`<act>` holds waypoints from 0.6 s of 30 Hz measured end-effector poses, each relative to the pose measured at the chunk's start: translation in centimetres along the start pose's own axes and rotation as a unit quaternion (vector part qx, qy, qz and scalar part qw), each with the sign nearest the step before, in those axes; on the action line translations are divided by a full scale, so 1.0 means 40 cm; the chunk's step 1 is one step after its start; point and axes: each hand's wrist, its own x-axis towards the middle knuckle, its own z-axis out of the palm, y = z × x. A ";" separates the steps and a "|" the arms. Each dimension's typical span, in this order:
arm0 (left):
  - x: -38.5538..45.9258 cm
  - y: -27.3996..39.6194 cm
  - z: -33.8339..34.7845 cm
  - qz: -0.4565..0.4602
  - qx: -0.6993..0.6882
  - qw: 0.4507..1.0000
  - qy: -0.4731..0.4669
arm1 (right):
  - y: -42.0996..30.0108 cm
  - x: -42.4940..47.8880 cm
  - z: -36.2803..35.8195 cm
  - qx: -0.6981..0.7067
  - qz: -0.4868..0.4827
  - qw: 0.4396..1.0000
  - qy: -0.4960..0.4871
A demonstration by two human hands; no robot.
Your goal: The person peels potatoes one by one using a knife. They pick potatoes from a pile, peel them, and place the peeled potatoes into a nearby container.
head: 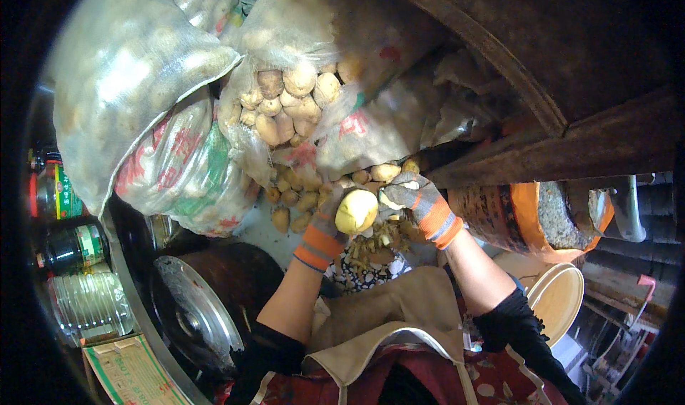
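My left hand [326, 225], in a grey and orange knit glove, holds a large peeled potato [356, 212] with pale yellow flesh. Just right of it, my right hand [415, 193] in a matching glove is closed around a small tool that is mostly hidden; a strip of pale peel [392, 200] hangs beside its fingers. Beneath both hands, potato peelings [369, 250] lie heaped over a dark cloth with a white pebble pattern [390, 268]. Unpeeled potatoes [305, 201] lie on the floor beyond my left hand, and a few more [385, 172] are beyond my right.
An open plastic sack of potatoes [299, 105] stands ahead, with full sacks [139, 68] at the left. A lidded metal pot [195, 319], bottles [88, 247] and a cardboard box [134, 373] are at the left. At the right are a rusty metal frame [546, 153], an orange-rimmed container [527, 217] and a round tub [559, 303].
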 end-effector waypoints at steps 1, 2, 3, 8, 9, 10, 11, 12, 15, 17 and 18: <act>0.008 0.002 0.004 -0.028 -0.098 0.995 0.005 | -0.003 0.001 -0.002 0.014 -0.002 1.000 0.002; 0.028 0.016 -0.008 -0.106 -0.235 0.966 -0.028 | -0.003 -0.006 0.003 0.027 0.027 0.999 0.001; 0.027 0.019 -0.009 -0.129 -0.230 0.964 -0.015 | -0.006 -0.010 0.013 -0.138 -0.092 0.985 -0.049; -0.015 0.000 -0.004 -0.118 -0.034 0.991 0.051 | -0.021 -0.026 0.036 -0.238 -0.072 0.966 -0.068; -0.020 0.011 -0.011 -0.135 -0.083 0.987 0.026 | -0.030 -0.020 0.025 -0.201 -0.042 0.976 -0.078; -0.028 0.039 -0.008 -0.166 -0.212 0.963 0.009 | -0.036 -0.029 0.031 0.099 0.061 0.993 -0.026; -0.025 0.027 0.004 -0.099 -0.153 0.983 0.036 | -0.040 -0.029 0.031 0.101 0.040 0.994 -0.028; -0.021 0.017 0.030 -0.027 -0.091 0.993 0.066 | -0.044 -0.024 0.032 0.103 0.020 0.994 -0.034; 0.004 0.045 0.030 -0.117 -0.242 0.959 0.091 | -0.048 -0.018 0.040 -0.062 0.002 0.997 -0.047; 0.008 -0.035 -0.022 -0.028 -0.053 0.992 0.115 | -0.033 -0.021 0.053 -0.225 0.005 0.972 -0.059; 0.025 -0.058 -0.027 0.011 0.074 0.986 0.149 | -0.016 -0.031 0.070 -0.251 -0.025 0.967 -0.046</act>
